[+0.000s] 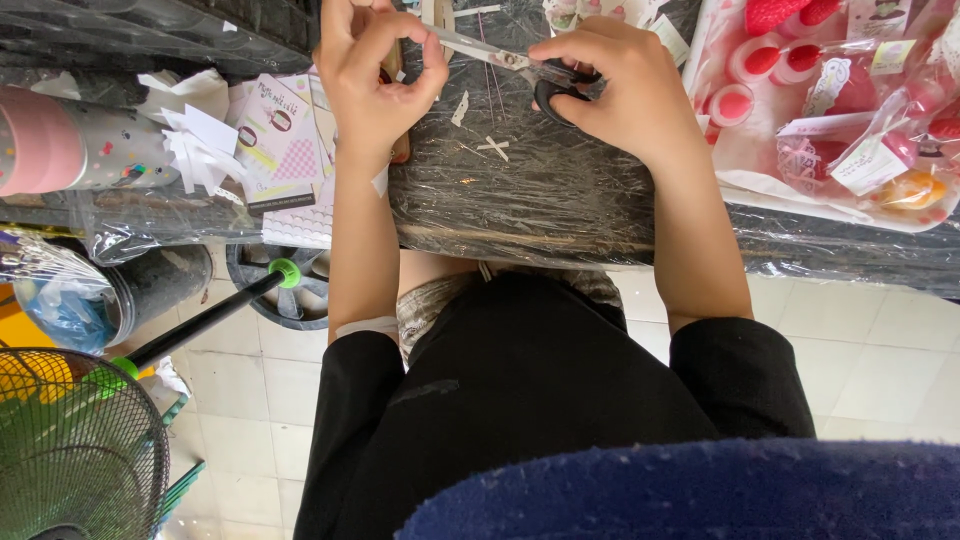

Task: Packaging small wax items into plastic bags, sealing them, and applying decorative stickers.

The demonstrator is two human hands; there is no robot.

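My right hand (615,85) grips the black handles of a pair of scissors (520,65), whose blades point left toward my left hand. My left hand (375,70) is closed around a small brownish piece held near the blade tips; what it is I cannot tell. Both hands hover over a dark table (530,200) wrapped in clear plastic film. Small white paper scraps (493,148) lie on the film just below the scissors.
Pink and white printed cards and cut paper (275,150) lie left of my left arm. A tray of red and pink packaged items (840,110) sits at right. A green fan (70,450) and a bin stand on the tiled floor at left.
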